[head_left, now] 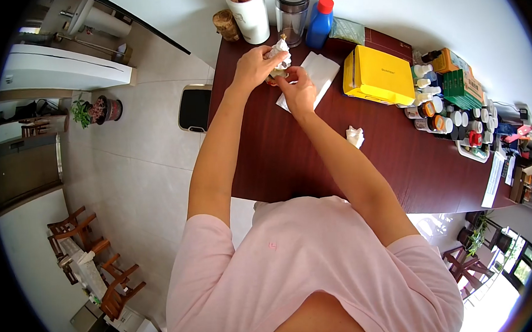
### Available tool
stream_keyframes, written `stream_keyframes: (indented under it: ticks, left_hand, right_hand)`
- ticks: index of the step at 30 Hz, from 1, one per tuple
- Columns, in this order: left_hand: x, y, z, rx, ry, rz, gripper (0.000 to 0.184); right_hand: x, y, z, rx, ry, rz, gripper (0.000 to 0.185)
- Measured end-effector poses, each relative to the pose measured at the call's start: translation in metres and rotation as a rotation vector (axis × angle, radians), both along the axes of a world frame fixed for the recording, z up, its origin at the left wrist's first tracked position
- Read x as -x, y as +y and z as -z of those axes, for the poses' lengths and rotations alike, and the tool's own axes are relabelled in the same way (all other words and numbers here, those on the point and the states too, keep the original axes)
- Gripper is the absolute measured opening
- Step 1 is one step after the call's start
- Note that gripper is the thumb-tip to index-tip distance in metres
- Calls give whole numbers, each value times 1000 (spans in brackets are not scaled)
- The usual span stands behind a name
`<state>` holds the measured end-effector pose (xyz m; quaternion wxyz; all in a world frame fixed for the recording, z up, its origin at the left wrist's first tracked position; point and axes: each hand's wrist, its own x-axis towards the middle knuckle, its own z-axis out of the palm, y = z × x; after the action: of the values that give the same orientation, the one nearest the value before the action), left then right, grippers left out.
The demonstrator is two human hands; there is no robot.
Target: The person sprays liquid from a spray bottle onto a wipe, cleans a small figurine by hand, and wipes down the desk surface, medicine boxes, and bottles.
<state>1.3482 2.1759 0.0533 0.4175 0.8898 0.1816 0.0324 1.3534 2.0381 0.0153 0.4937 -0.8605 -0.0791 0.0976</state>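
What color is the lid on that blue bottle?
The screw cap on the blue bottle is red; it shows best in the head view.

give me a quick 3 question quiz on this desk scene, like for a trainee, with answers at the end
1. True or false: the blue plastic bottle with a red cap stands beside the clear jar with a dark lid.

2. Multiple choice: what colour is the box nearest the flat white sheet?
a) green
b) yellow
c) pink

3. Fill in the blank: the left hand and right hand are both at the crumpled white bundle; the ____ hand is farther from the person's body.

Key: 1 true; 2 b; 3 left
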Motion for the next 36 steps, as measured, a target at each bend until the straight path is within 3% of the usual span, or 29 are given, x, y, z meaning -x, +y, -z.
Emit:
stream_keyframes:
  ticks: [1, 3, 6, 12, 26, 29, 36]
  left_hand:
    - [0, 0, -1, -1, 13, 3, 63]
    - [1, 0, -2, -2, 25, 7, 62]
    - [1, -1, -2, -2, 18, 5, 62]
    - [3, 0, -3, -8, 15, 24, 62]
    - [12, 1, 5, 119, -44, 54, 50]
    - [12, 6, 20, 161, -28, 33, 58]
    - [21, 0, 8, 197, -70, 69, 55]
  right_hand:
    - [-1, 2, 1, 0, -2, 1, 39]
    - [-3, 6, 6, -254, 253, 65, 40]
    - [4, 12, -31, -427, 478, 158, 36]
    - [-5, 15, 2, -589, 582, 218, 21]
    - [-13, -14, 0, -560, 678, 145, 14]
    - [-15, -17, 2, -555, 692, 152, 14]
    - [-16, -19, 7, -569, 730, 122, 17]
